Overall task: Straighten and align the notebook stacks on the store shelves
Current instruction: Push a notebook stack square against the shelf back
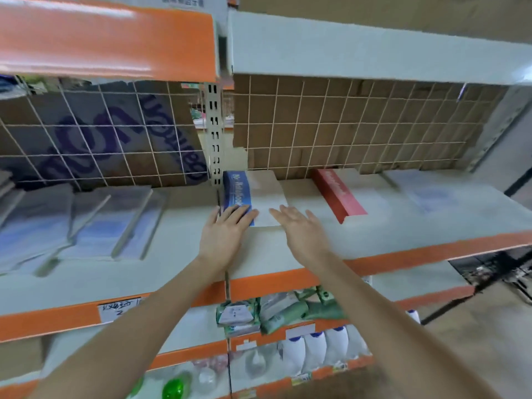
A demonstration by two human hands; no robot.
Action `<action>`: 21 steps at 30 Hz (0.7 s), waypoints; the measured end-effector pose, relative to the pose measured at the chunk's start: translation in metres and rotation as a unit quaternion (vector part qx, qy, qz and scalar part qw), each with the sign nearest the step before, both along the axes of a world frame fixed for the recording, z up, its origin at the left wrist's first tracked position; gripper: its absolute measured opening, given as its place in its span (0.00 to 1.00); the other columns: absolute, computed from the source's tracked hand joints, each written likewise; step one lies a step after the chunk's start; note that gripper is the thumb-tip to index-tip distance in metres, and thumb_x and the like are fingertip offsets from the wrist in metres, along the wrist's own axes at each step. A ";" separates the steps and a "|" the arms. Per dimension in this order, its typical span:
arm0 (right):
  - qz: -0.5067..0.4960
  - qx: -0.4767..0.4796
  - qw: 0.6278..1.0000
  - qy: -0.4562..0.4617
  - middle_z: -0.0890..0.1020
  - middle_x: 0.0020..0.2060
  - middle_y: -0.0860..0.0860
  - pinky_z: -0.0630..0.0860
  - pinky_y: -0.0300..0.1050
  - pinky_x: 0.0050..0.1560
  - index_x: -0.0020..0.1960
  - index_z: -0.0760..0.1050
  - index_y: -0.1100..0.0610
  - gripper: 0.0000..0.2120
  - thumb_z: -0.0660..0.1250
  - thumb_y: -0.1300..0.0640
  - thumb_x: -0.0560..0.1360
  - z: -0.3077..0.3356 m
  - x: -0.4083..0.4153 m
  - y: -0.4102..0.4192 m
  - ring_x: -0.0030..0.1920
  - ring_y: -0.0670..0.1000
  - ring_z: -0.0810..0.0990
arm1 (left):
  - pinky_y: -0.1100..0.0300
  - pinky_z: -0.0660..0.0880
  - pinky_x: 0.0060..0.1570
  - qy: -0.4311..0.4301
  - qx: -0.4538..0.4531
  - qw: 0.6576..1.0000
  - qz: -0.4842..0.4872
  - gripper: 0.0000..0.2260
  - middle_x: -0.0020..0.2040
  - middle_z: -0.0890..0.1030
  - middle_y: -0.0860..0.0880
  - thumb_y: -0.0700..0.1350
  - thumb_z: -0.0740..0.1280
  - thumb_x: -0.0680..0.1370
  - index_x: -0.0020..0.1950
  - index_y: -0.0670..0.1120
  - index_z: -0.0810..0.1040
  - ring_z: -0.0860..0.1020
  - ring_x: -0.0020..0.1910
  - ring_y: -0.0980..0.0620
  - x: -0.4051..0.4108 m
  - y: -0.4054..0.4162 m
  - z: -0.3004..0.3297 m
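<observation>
A notebook stack with a blue spine [237,191] and pale cover lies on the white shelf [403,234], just right of the upright post. My left hand [226,231] lies flat with straight fingers on the blue front corner of that stack. My right hand [299,227] reaches toward the stack's near right edge, fingers straight and spread; whether it touches is unclear. A second stack with a red spine [338,194] lies further right. More notebooks in clear wrap [95,223] lean in rows on the left shelf.
A wire grid with cardboard behind it [359,125] backs the shelf. An upper shelf [374,50] hangs overhead. Lower shelves hold green packets [276,312] and white bottles [313,347]. An orange shelf edge [273,280] runs below my wrists.
</observation>
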State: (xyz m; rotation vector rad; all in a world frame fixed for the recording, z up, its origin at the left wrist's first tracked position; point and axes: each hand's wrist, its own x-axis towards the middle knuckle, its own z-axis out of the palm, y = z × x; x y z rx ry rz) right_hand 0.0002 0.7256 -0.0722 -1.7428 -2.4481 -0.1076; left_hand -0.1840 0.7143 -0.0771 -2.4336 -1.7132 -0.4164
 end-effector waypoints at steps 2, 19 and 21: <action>0.006 -0.025 1.000 -0.013 0.57 0.76 0.50 0.52 0.50 0.72 0.77 0.52 0.48 0.31 0.53 0.67 0.78 -0.006 0.005 0.011 0.75 0.47 0.55 | 0.54 0.47 0.72 0.030 -0.033 0.999 -0.006 0.23 0.77 0.55 0.51 0.41 0.52 0.82 0.77 0.52 0.53 0.53 0.76 0.52 -0.001 0.007 -0.007; 0.070 -0.185 0.970 0.143 0.51 0.77 0.46 0.44 0.50 0.74 0.76 0.55 0.47 0.28 0.59 0.45 0.79 -0.006 0.034 0.049 0.76 0.45 0.47 | 0.57 0.45 0.73 -0.069 -0.123 0.987 0.072 0.53 0.76 0.56 0.45 0.76 0.26 0.62 0.76 0.49 0.58 0.55 0.75 0.48 -0.006 0.011 -0.009; 0.066 -0.176 0.970 0.153 0.53 0.77 0.46 0.44 0.49 0.73 0.76 0.56 0.47 0.26 0.58 0.46 0.80 -0.009 0.035 0.047 0.76 0.44 0.49 | 0.56 0.47 0.74 -0.072 -0.120 0.987 0.082 0.53 0.76 0.58 0.44 0.76 0.26 0.62 0.75 0.49 0.59 0.57 0.74 0.47 -0.005 0.010 -0.011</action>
